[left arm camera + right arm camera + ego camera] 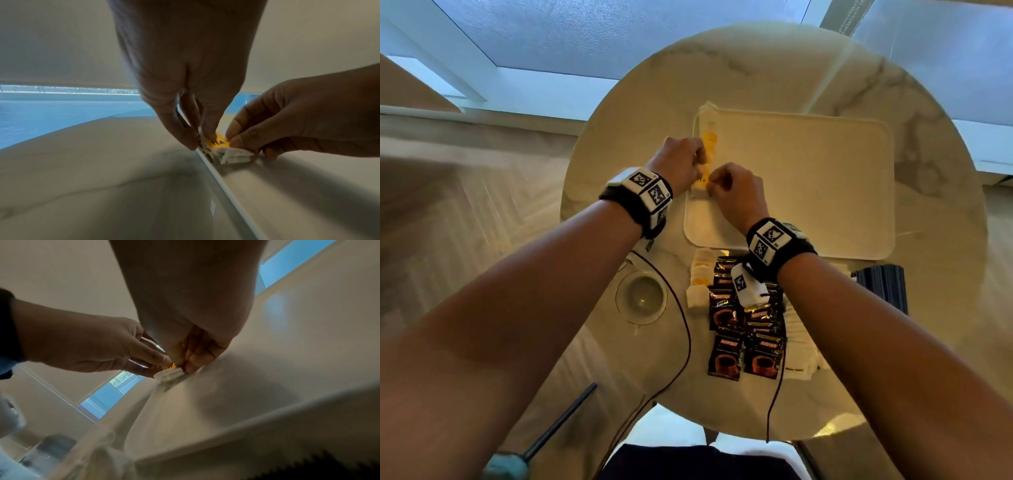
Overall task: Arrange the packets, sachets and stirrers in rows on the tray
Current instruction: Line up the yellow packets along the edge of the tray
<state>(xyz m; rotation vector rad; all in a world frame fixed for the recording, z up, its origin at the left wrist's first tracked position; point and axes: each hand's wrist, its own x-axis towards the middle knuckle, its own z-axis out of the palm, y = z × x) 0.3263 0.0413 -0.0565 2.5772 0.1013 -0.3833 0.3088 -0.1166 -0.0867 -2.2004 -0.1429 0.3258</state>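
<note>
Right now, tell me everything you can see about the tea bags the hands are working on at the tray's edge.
The tea bags are white paper packets with yellow tags printed TEA in black. They lie in a line, overlapping, along the left rim of the cream tray. The left hand and right hand both pinch the nearest bags with fingertips. More tea bags wait on the table beside the tray.
</note>
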